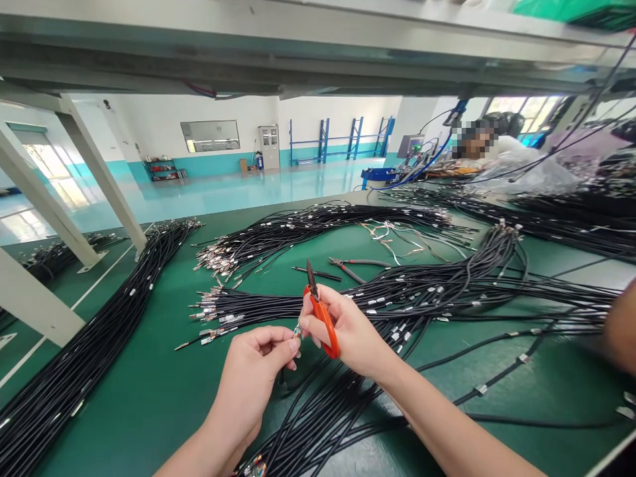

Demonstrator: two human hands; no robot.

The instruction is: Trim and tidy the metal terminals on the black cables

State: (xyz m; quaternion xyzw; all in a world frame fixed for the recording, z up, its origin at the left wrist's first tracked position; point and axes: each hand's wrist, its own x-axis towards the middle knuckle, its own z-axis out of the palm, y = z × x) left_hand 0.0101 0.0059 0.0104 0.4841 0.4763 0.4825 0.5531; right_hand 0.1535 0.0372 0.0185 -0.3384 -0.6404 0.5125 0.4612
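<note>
Cable end [297, 330], with a small tuft of coloured strands, near the centre of the frame, slightly below the middle. The left hand [254, 371], lower centre, is clamped on it, pinching it between thumb and fingers. The right hand [350, 331], just right of centre, grips a pair of red-handled scissors [328, 326], whose dark blades point up and slightly left. Its fingertips lie close to the strands; whether they also press on them cannot be told. The two hands are near each other.

Behind the hands, a bundle of black cables [268, 306] runs across the green bench [163, 377], its metal-tipped ends toward the left and white labels along its length. Further back, at upper centre, a second bundle [308, 224] lies roughly parallel to it; a third bundle [99, 338] slants down the left side of the frame. Between the two central bundles lie a pair of pliers [353, 272], a slim dark tool [322, 273] and some thin loose wires [385, 232]. Upper right: a person [474, 140] beside clear plastic sheeting [529, 169]. A blurred shape at the right edge is too indistinct to identify.
</note>
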